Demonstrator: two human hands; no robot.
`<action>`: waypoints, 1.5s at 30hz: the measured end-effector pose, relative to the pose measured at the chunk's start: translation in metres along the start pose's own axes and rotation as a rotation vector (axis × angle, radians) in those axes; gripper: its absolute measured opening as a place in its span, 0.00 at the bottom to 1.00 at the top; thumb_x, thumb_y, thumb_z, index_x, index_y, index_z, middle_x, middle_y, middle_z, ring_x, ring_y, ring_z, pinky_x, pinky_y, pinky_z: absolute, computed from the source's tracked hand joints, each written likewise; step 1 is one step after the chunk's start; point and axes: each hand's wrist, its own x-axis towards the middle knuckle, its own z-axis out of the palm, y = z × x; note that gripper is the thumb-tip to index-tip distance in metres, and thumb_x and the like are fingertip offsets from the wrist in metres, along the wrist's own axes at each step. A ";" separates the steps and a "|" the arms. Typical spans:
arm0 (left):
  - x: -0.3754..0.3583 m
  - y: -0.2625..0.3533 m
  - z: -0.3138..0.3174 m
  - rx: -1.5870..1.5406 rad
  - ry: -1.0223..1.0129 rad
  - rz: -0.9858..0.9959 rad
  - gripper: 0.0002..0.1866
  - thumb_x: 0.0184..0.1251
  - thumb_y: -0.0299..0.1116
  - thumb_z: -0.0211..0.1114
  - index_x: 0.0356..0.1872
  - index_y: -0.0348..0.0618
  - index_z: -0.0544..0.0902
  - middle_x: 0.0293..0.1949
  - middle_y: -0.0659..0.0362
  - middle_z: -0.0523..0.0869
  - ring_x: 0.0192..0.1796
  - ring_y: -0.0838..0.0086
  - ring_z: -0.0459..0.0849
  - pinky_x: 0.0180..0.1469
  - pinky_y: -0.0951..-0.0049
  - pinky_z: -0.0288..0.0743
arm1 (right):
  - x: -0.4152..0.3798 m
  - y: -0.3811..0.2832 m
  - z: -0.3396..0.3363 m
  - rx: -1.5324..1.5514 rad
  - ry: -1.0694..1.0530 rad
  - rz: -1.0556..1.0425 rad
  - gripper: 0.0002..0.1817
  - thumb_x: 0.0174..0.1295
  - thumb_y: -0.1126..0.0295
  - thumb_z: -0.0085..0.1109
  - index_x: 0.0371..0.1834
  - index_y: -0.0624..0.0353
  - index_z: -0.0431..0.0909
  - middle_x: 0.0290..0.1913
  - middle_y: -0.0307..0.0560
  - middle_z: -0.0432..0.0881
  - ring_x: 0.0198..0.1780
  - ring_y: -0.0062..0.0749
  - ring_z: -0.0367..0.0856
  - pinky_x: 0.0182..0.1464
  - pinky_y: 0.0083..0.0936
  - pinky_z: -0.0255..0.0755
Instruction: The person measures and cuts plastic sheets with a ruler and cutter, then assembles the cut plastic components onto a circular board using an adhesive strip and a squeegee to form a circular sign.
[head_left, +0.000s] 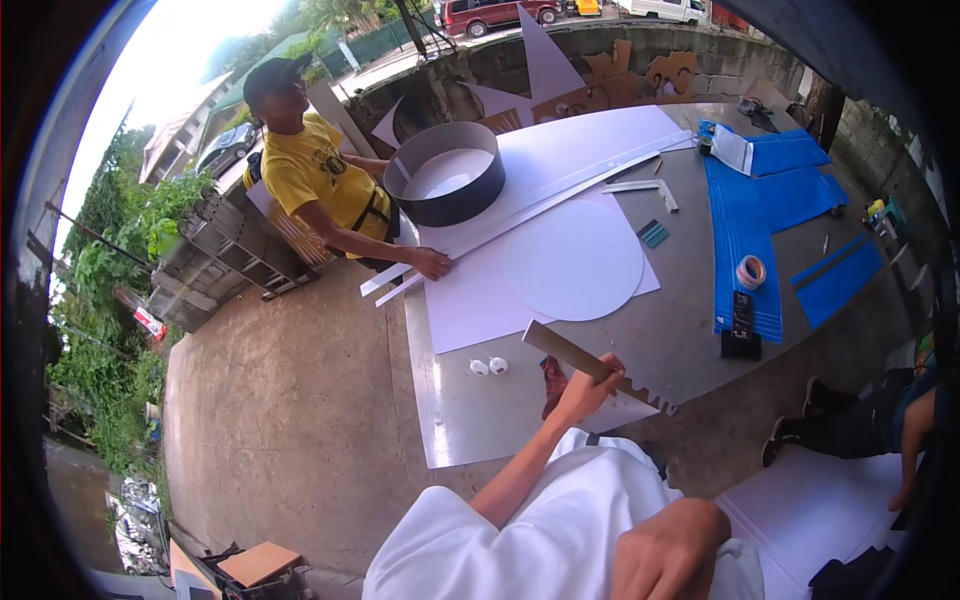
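My left hand (590,390) is closed around a flat brownish-grey strip (556,349) with a notched right end. It holds the strip tilted above the near edge of the metal table (450,420). Close to my white shirt, my right hand (668,555) has its fingers curled, and whatever may be inside them is hidden. Two small white round items (488,367) lie on the table left of the strip. Beyond it, a white disc (575,262) rests on a white sheet (450,320).
Across the table, a person in yellow (330,175) touches long white strips (540,207) beside a black-sided round ring (455,205). Blue sheets (740,240), a tape roll (751,271) and a white angled piece (645,187) lie rightward. Another person (915,420) is at the right edge.
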 end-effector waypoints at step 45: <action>0.009 0.134 0.020 0.395 -0.021 0.714 0.09 0.54 0.25 0.69 0.32 0.38 0.76 0.25 0.59 0.77 0.28 0.75 0.76 0.35 0.75 0.72 | -0.097 -0.009 0.016 -1.330 1.519 -0.084 0.13 0.70 0.65 0.49 0.34 0.64 0.75 0.34 0.47 0.77 0.39 0.35 0.77 0.44 0.31 0.70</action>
